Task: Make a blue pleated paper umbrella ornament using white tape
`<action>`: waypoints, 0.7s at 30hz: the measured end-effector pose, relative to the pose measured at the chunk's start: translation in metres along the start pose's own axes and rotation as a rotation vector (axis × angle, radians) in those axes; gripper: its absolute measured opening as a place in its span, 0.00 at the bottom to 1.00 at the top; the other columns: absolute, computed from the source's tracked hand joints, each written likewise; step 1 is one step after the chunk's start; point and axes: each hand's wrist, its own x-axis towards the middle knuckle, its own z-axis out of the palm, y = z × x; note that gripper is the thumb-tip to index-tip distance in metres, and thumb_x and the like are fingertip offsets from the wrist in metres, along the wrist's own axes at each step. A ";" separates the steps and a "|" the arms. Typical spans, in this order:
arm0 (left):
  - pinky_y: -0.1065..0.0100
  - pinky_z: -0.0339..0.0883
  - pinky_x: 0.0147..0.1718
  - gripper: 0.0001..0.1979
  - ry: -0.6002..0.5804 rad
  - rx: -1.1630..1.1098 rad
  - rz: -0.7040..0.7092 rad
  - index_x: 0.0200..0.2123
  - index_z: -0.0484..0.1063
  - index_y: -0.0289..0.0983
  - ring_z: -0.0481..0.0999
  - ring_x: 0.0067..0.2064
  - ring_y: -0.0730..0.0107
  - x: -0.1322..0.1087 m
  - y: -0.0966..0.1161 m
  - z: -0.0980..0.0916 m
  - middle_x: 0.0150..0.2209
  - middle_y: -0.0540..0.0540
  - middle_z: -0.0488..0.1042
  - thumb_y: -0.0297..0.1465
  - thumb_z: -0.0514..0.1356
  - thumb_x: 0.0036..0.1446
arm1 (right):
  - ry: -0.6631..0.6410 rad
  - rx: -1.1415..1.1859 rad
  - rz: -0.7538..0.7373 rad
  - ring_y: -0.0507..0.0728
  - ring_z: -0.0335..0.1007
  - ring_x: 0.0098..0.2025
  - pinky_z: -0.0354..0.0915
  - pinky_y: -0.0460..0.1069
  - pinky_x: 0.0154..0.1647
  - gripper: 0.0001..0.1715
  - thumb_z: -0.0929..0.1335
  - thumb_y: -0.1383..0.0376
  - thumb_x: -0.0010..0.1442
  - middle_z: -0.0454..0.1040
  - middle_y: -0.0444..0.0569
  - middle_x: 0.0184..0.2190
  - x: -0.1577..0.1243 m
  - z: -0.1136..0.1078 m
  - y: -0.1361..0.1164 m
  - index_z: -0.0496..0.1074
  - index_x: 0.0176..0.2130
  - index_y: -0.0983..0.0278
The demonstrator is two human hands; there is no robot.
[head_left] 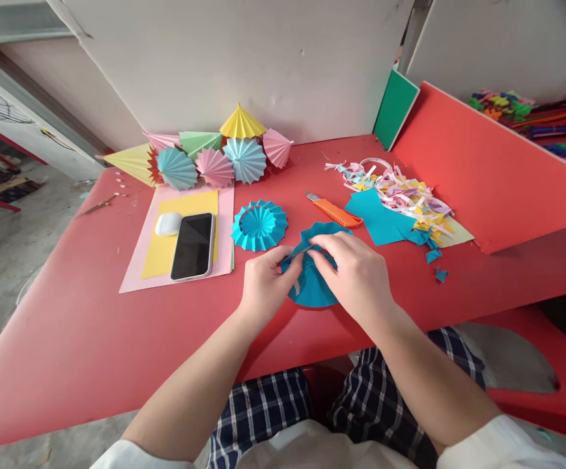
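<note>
Left hand [266, 277] is pinched narrow, thumb and forefinger closed on a raised fold at the left edge of the blue paper disc [311, 290]. I see my right hand [355, 270] meeting it from the other side, fingers curled over the top of the same disc and gripping the same fold, so the fingertips of the two hands nearly touch. The disc lies flat on the red table [68, 339] under and between both hands, its lower half showing below them.

Just beyond my left hand sits a pleated blue rosette [259, 226], apart from the disc. Further left of that hand lies a dark phone [193, 246], face up on a yellow sheet [158, 260], with a white earbud case [168, 223] touching its far corner; a pink sheet [131, 277] lies under both.

Just beyond my right hand I see an orange utility knife [334, 212], and to that hand's far right a cut blue sheet [380, 221] beside a heap of paper scraps [402, 192]. Well beyond both hands, against the wall, a row of folded paper umbrellas [214, 159] in pastel colours is lined up. A red board [482, 176] leans to the right of the scraps.
</note>
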 end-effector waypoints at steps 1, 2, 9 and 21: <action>0.75 0.54 0.21 0.12 0.001 -0.003 0.002 0.26 0.72 0.36 0.58 0.23 0.77 0.000 0.000 0.000 0.19 0.53 0.62 0.37 0.56 0.55 | 0.001 0.015 0.002 0.53 0.72 0.39 0.62 0.47 0.33 0.12 0.62 0.63 0.63 0.77 0.48 0.35 0.000 0.000 0.000 0.72 0.41 0.62; 0.75 0.54 0.21 0.12 0.001 -0.007 0.005 0.26 0.72 0.36 0.58 0.23 0.77 0.000 0.000 0.000 0.19 0.53 0.62 0.37 0.56 0.55 | 0.004 0.033 0.005 0.53 0.72 0.39 0.63 0.47 0.34 0.11 0.62 0.63 0.63 0.77 0.48 0.35 0.001 0.000 0.001 0.72 0.41 0.62; 0.75 0.53 0.21 0.12 -0.002 -0.011 -0.004 0.25 0.70 0.36 0.58 0.23 0.76 0.000 0.000 0.000 0.19 0.52 0.62 0.38 0.56 0.55 | -0.002 0.143 0.038 0.54 0.72 0.41 0.66 0.46 0.34 0.12 0.63 0.63 0.61 0.77 0.46 0.37 0.001 -0.003 0.003 0.73 0.43 0.62; 0.75 0.56 0.21 0.11 -0.007 -0.090 -0.045 0.26 0.72 0.36 0.61 0.22 0.77 0.002 -0.003 -0.001 0.18 0.53 0.64 0.36 0.57 0.55 | 0.018 0.246 0.052 0.53 0.73 0.38 0.67 0.46 0.35 0.10 0.65 0.65 0.60 0.77 0.47 0.35 0.003 -0.012 0.008 0.72 0.42 0.63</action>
